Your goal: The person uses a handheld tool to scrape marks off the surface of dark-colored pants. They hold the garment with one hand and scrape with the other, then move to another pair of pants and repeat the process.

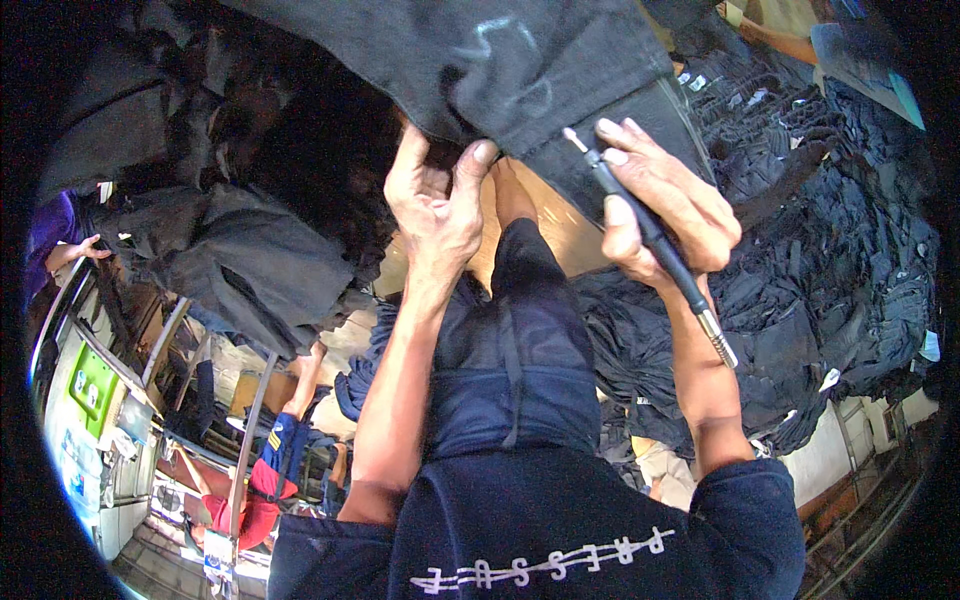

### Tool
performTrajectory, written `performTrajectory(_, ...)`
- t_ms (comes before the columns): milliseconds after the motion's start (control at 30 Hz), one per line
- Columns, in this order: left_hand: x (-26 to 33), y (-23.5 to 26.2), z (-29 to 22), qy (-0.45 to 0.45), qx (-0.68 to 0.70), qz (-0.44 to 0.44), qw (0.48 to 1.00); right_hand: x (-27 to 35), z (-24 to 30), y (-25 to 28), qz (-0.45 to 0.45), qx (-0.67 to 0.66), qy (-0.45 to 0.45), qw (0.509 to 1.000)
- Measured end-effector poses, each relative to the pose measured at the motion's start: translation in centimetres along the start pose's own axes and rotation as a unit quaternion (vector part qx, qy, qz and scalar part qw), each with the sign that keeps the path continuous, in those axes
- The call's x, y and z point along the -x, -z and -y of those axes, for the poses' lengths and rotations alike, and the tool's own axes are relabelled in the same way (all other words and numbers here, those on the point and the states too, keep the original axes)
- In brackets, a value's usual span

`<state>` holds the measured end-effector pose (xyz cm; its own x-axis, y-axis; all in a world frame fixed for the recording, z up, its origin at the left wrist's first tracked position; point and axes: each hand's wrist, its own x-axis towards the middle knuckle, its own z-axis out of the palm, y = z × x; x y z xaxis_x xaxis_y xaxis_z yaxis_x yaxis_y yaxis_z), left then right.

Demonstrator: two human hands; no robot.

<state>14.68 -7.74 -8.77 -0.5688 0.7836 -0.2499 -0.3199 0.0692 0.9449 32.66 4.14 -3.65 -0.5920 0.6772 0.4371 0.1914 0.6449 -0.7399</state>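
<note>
A dark grey denim garment (560, 75) hangs before me at the top, with a pale chalk-like mark on it. My left hand (438, 210) is closed at its lower edge, thumb and forefinger pinching the cloth; part of the other fingers is hidden. In my right hand (672, 195) is a slim black pen-shaped grinder (684, 280), held like a pen between thumb and fingers. Its pinkish tip points up and left, close in front of the cloth. A metal spring collar forms its rear end, beside my right forearm.
A big heap of dark garments (830, 260) fills the right side. More dark cloth (230, 250) hangs at the left, near metal rails. A person in purple (55, 240) stands far left; another in red (245, 515) is lower left. A green tray (92, 388) lies at the left.
</note>
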Motion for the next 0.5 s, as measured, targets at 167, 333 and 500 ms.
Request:
performTrajectory(167, 0.11, -0.04, 0.00, 0.022, 0.009, -0.005, 1.000, 0.12, 0.17, -0.03, 0.021, 0.008, -0.006, 1.000)
performTrajectory(333, -0.09, -0.25, 0.15, -0.002, -0.007, -0.003, 1.000, -0.13, 0.08, 0.10, 0.008, 0.014, -0.002, 1.000)
performTrajectory(500, -0.03, -0.14, 0.14, -0.011, -0.006, 0.010, 1.000, 0.08, 0.02, 0.05, -0.006, 0.024, -0.005, 1.000)
